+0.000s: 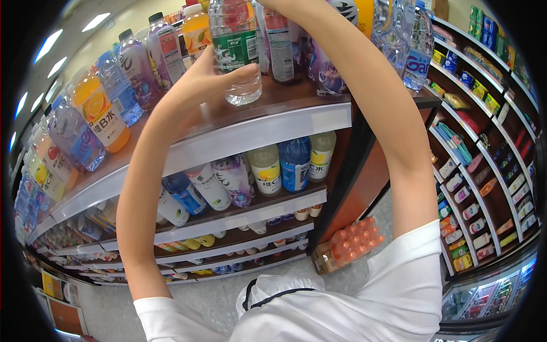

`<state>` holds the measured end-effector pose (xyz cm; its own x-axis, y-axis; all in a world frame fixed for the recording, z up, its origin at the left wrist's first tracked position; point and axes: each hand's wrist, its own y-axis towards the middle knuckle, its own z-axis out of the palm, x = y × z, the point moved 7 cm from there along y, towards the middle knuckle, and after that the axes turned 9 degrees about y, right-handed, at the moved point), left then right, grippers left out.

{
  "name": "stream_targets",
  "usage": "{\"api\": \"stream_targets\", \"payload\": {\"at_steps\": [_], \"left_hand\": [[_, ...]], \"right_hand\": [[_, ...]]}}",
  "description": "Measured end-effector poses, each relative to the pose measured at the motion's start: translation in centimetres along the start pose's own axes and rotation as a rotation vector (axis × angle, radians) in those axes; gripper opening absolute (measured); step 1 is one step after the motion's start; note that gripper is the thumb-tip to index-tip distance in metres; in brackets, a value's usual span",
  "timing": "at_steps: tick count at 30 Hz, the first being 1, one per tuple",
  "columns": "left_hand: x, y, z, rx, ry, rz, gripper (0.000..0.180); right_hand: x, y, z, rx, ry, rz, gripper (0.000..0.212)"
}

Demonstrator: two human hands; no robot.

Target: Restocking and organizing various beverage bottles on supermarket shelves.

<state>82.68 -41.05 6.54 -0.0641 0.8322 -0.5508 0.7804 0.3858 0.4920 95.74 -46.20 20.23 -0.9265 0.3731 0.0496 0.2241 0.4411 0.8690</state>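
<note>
A clear plastic bottle [233, 50] with a green label stands upright at the edge of the top shelf. My left hand [205, 78] is wrapped round its lower half, thumb across the front and the other fingers hidden behind. Its upper end runs out at the top of the picture. My right arm reaches over from the right; only the wrist end of my right hand [278, 4] shows at the upper edge, its fingers cut off. Just behind the held bottle are an orange-drink bottle [196, 27] and a dark red bottle [279, 54] with a printed label.
Rows of drink bottles line the top shelf [256, 128], with purple-wrapped bottles [331, 62] to the right. Lower shelves hold more bottles [265, 169]. A pack of orange-red bottles [356, 242] sits on the floor by the shelf end. Stocked racks [473, 108] stand at right.
</note>
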Motion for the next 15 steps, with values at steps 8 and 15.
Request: {"api": "stream_targets", "payload": {"at_steps": [8,15], "left_hand": [[2.8,0.2,-1.2,0.159,0.053,-0.099,0.075],[2.2,2.2,0.6,0.204,-0.036,-0.006,0.073]], "right_hand": [[0.9,-5.8,-5.3,-0.212,0.309,-0.238,0.024],[-0.3,-8.8,-14.3,-0.524,0.68,-0.252,0.026]]}}
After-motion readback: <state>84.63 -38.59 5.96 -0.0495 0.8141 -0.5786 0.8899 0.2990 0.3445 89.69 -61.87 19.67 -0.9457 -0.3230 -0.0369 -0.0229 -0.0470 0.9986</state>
